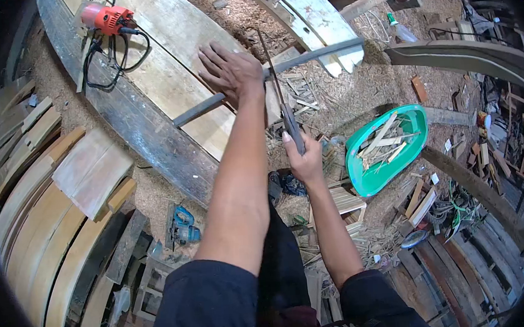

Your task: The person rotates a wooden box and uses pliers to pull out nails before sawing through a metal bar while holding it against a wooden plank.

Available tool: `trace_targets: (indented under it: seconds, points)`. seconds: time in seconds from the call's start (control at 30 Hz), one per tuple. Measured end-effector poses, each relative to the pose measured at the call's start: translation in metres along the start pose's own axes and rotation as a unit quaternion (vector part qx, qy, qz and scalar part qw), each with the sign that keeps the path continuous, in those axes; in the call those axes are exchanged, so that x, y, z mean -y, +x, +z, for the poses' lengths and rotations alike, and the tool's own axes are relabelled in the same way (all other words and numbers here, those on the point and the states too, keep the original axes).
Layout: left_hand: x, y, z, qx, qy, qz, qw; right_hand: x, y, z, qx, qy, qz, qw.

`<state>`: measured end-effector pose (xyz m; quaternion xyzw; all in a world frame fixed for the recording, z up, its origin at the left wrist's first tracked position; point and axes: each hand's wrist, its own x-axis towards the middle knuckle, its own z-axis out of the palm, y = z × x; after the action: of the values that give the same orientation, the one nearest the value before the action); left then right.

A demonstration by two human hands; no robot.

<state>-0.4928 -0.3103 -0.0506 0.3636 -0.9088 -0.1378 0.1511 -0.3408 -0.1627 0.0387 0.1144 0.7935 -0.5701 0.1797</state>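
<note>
The wood strip (201, 109) runs beneath the left hand (232, 73), whose fingers lie spread and released over pale boards (173, 24). The fingers of the right hand (305, 159) clasp a saw (291, 127), its blade crossing the strip beside the left fingers. A green tub (387, 178) sits right of both hands.

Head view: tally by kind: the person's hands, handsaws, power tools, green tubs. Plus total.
Hands: 2 (left hand, right hand)
Handsaw: 1
Power tools: 2 (red tool, teal tool)
Green tub: 1
Total: 6
</note>
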Motion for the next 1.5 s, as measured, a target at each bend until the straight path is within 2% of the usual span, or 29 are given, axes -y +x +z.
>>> trace_targets:
  seconds: [0.1,0.2,0.3,0.33,0.43,0.47,0.53,0.63,0.83,1.03,1.23,1.3,1.33,1.43,1.5]
  points:
    - [-0.005,0.002,-0.007,0.021,0.013,-0.009,1.000,0.023,-0.017,-0.006,-0.032,-0.010,-0.006,0.999]
    - [-0.008,0.003,-0.016,0.038,0.036,-0.008,0.999,0.023,-0.050,-0.017,-0.038,-0.056,0.036,0.997]
    - [-0.008,0.005,-0.014,0.032,0.058,-0.011,0.998,0.029,-0.023,-0.012,-0.047,-0.029,0.053,0.997]
    - [-0.009,0.006,-0.013,0.033,0.059,-0.011,0.998,0.039,0.002,-0.009,-0.045,-0.063,0.007,0.997]
    - [-0.010,0.006,-0.014,0.056,0.051,-0.014,0.997,0.042,0.035,0.001,-0.042,-0.084,-0.004,0.996]
    - [-0.011,0.008,-0.012,0.051,0.047,-0.016,0.997,0.048,0.025,-0.002,-0.038,-0.115,-0.018,0.993]
    - [-0.008,0.006,-0.011,0.051,0.046,-0.016,0.998,0.060,-0.016,-0.013,-0.028,-0.103,0.040,0.993]
    - [-0.008,0.006,-0.011,0.049,0.048,-0.013,0.998,0.066,-0.055,-0.027,-0.037,-0.106,0.067,0.991]
    - [-0.008,0.005,-0.012,0.034,0.054,-0.013,0.998,0.053,0.024,-0.009,-0.033,-0.064,0.062,0.995]
    - [-0.006,0.007,-0.010,0.040,0.041,-0.016,0.998,0.059,-0.068,-0.031,-0.048,-0.089,0.064,0.993]
    - [-0.004,0.004,-0.007,0.021,0.026,-0.014,0.999,0.053,0.010,-0.002,-0.029,-0.086,0.032,0.995]
    - [-0.005,0.002,-0.007,0.019,0.047,-0.011,0.999,0.052,-0.003,-0.010,-0.032,-0.063,0.038,0.997]
    - [-0.005,0.003,-0.006,0.016,0.017,-0.010,1.000,0.053,-0.006,-0.015,-0.036,-0.051,0.036,0.997]
    - [-0.005,0.004,-0.007,0.027,0.008,-0.012,1.000,0.054,-0.058,-0.036,-0.012,-0.092,0.027,0.995]
    - [-0.004,0.002,-0.008,0.031,0.008,-0.015,0.999,0.050,-0.048,-0.038,-0.022,-0.076,0.052,0.995]
